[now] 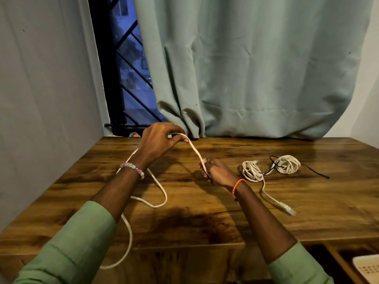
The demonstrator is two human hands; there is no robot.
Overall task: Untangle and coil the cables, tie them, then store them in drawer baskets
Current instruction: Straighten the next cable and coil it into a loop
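Flat white cable trails off desk edge at 7 o'clock. Left hand and right hand both pinch it, coiling under way. 2 coiled cables at 2 o'clock, ties unclear; basket at 4 o'clock, nothing stored.

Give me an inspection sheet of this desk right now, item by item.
Surface: wooden desk, dark glossy grain.
Job's things: flat white cable stretched between both hands, its slack looping over the front edge; two coiled white cables lying at right; cream basket low at right.
Clutter: small red item at the desk's back edge, unclear.
Grips: left hand pinches the cable high; right hand grips it lower.
Cables: thin black tie lying across the far coil.
Surroundings: green curtain, barred window, dark outside.
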